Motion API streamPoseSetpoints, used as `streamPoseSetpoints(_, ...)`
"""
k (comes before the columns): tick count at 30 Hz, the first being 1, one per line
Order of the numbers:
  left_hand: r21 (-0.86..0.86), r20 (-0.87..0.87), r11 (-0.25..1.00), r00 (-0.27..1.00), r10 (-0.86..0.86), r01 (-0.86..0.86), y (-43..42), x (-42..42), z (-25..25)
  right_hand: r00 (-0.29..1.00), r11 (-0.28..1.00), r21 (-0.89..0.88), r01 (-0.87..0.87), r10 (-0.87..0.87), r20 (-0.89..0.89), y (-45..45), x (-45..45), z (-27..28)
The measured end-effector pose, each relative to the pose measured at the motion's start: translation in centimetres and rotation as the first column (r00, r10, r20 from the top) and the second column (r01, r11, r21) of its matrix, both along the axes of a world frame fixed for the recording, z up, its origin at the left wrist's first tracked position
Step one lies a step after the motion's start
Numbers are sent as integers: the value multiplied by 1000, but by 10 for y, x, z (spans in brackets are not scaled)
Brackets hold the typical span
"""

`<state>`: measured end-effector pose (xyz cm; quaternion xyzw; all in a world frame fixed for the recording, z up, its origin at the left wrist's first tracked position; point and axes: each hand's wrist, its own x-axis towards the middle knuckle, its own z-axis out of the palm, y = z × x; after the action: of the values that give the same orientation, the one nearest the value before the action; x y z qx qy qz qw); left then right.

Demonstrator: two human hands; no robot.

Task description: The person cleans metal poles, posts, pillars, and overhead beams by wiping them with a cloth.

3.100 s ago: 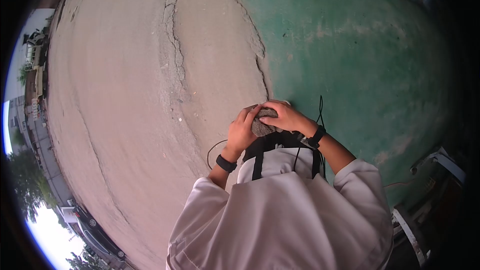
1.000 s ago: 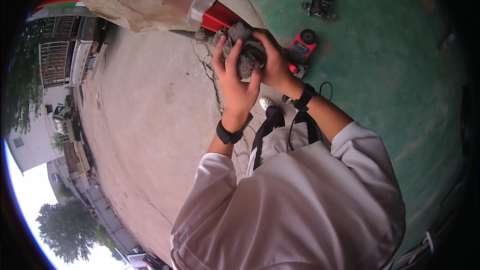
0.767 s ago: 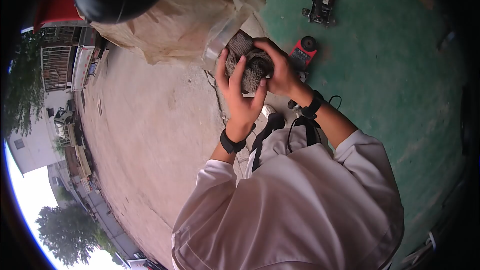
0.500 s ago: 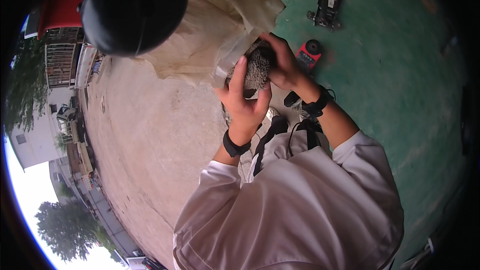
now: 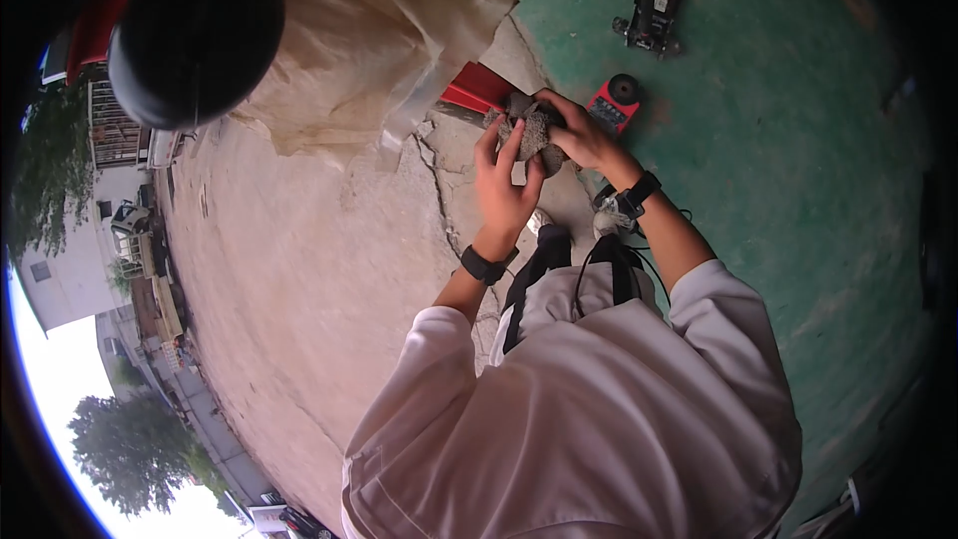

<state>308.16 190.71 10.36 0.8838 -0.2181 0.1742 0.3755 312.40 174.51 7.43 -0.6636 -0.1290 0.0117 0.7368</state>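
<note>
Both of my hands hold a grey-brown, nubbly bundle that looks like soft chenille cloth, with smooth darker patches at its edges. My left hand presses its fingertips into the bundle from the left and below. On the other side, my right hand wraps its fingers over it. The ends of some fingers are hidden by the bundle. Just behind it is the end of a red bar. Tan translucent plastic sheeting hangs to the upper left, apart from my hands.
A large black rounded object juts in at the upper left. Beyond my right hand, a red device with a black round top lies on the green floor. A floor jack stands farther off. Cracked concrete spreads left.
Both hands and the bundle have shifted slightly away from the sheeting, and the bundle has been turned or bunched. The red bar has come into view; the sheeting and black object now sit farther left.
</note>
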Motion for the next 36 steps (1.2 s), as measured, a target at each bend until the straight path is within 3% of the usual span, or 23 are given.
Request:
streamPoseSetpoints(1,0,23,1000,999,-31,31,2,0,0,999,1000,19,-18,19,-50,-1,-4,1)
streamPoseSetpoints(4,-46,87,997,995,-55,59,5,-2,15,998,999,-37,25,-23,67,1,-12,22)
streamPoseSetpoints(8,-148,322,987,947,-12,62,-4,2,49,961,999,31,34,-41,273,8,-9,62)
streamPoseSetpoints(11,-51,508,998,861,2,28,-17,-2,80,886,984,177,35,-113,450,17,-4,89)
streamPoseSetpoints(14,-16,542,999,840,-23,38,-28,11,103,832,935,351,56,-238,500,27,10,89)
streamPoseSetpoints(16,16,478,999,878,-35,31,-37,20,108,793,927,361,100,-294,534,30,20,81)
streamPoseSetpoints(19,98,345,995,937,-59,27,-51,32,106,768,961,178,211,-276,578,22,31,51)
streamPoseSetpoints(22,175,174,983,981,-90,60,-56,35,88,979,957,244,156,-183,93,22,22,18)
streamPoseSetpoints(23,188,95,978,989,-114,95,-54,36,75,988,948,277,157,-152,-42,21,18,5)
streamPoseSetpoints(25,199,-28,968,988,-152,155,-52,36,51,981,935,315,164,-121,-150,13,17,-20)
streamPoseSetpoints(27,166,-141,966,974,-176,199,-50,38,28,979,954,259,153,-111,-169,6,10,-46)
streamPoseSetpoints(30,215,-138,952,972,-190,216,-42,29,18,977,970,133,203,-191,-99,10,-6,-69)
streamPoseSetpoints(34,97,-134,971,970,-204,217,-23,13,21,984,968,192,162,-173,43,18,-12,-28)
streamPoseSetpoints(36,64,-21,980,982,-187,188,-15,6,30,967,965,224,139,-181,181,22,-8,7)
